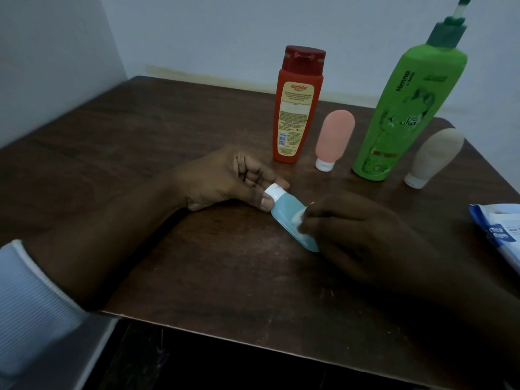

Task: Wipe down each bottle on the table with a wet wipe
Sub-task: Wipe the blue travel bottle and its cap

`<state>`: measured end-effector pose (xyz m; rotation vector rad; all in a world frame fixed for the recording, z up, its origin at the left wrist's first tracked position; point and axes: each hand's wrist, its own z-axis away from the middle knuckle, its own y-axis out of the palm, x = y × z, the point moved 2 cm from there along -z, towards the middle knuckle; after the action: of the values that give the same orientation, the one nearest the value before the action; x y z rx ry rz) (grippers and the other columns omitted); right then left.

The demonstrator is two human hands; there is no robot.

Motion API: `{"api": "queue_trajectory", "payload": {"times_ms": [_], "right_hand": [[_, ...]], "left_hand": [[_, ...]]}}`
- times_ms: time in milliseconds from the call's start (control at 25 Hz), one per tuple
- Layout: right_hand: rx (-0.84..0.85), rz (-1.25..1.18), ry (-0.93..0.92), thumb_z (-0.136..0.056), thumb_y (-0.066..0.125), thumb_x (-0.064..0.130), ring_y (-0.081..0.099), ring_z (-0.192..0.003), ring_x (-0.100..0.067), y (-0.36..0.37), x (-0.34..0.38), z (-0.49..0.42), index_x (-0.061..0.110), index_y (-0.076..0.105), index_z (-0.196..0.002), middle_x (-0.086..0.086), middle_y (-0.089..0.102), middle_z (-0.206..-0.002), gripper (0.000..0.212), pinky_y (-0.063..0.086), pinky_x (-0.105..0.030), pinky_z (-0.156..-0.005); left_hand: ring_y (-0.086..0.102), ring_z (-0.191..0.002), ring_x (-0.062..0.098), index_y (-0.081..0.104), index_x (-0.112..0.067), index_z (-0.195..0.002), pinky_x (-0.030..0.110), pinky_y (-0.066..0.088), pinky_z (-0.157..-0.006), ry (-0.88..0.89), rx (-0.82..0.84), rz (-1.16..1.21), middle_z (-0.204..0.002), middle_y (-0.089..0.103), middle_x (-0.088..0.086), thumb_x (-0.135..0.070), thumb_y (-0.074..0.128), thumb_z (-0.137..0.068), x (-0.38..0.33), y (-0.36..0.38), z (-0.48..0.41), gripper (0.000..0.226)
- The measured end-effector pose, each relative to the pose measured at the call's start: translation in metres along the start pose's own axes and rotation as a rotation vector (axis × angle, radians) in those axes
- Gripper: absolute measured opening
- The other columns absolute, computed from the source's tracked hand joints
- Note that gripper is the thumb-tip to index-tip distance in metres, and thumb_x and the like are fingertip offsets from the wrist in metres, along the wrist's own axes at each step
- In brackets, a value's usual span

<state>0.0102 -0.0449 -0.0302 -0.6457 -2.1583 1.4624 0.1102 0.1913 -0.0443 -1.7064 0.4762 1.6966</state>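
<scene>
Wiping is judged under way at frame centre: the small blue plastic bottle (289, 218) is pinched at its white cap by the left hand (225, 178), and a white wet wipe (301, 220) is clamped against it by curled fingers of the right hand (363, 237). Whether the red plastic bottle (297, 108), pink tube (333, 136), green pump bottle (405, 108) and beige tube (433, 156) in the upper right have been wiped cannot be told.

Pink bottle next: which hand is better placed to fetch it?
Left, probably: the right hand holds the wipe; the left hand pinches the blue bottle by its cap, close to the pink bottle.
</scene>
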Motion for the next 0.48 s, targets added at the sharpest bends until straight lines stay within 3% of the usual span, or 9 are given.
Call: {"api": "queue_trajectory", "payload": {"times_ms": [80,240,400,480], "right_hand": [[-0.014,0.036,-0.104,-0.09,0.066,0.015,0.06,-0.106,-0.018,0.008,0.005,-0.015,0.011,0.071,-0.115,-0.005,0.064,-0.118,0.026,0.049,-0.031,-0.088],[-0.075,-0.035,0.058,-0.089,0.066,0.012,0.058,-0.107,-0.013,0.001,-0.007,-0.014,0.011,0.07,-0.113,-0.002,0.064,-0.118,0.025,0.048,-0.031,-0.089],[-0.026,0.087,-0.136,-0.09,0.065,0.015,0.061,-0.103,-0.022,0.008,0.009,-0.01,0.008,0.07,-0.113,-0.008,0.065,-0.116,0.025,0.051,-0.036,-0.086],[-0.108,0.085,-0.054,-0.088,0.061,0.009,0.061,-0.1,-0.023,0.009,-0.003,-0.024,0.006,0.07,-0.114,-0.01,0.066,-0.114,0.028,0.049,-0.034,-0.084]], "left_hand": [[0.073,-0.111,0.026,0.074,-0.006,-0.115,0.03,0.062,-0.09,0.003,0.007,0.023,-0.118,0.076,0.016,0.003,0.075,-0.077,0.0,-0.001,0.0,0.039],[0.074,-0.11,0.025,0.076,-0.008,-0.113,0.028,0.061,-0.089,0.005,0.004,0.0,-0.115,0.077,0.015,0.004,0.076,-0.078,-0.001,-0.001,-0.001,0.037],[0.075,-0.105,0.022,0.074,-0.006,-0.115,0.027,0.062,-0.088,-0.008,-0.014,-0.005,-0.112,0.079,0.012,0.009,0.074,-0.08,-0.002,-0.001,-0.001,0.038],[0.075,-0.105,0.024,0.075,-0.005,-0.115,0.03,0.062,-0.09,-0.004,0.002,0.014,-0.111,0.078,0.014,0.007,0.074,-0.079,-0.003,-0.001,-0.002,0.038]]}}
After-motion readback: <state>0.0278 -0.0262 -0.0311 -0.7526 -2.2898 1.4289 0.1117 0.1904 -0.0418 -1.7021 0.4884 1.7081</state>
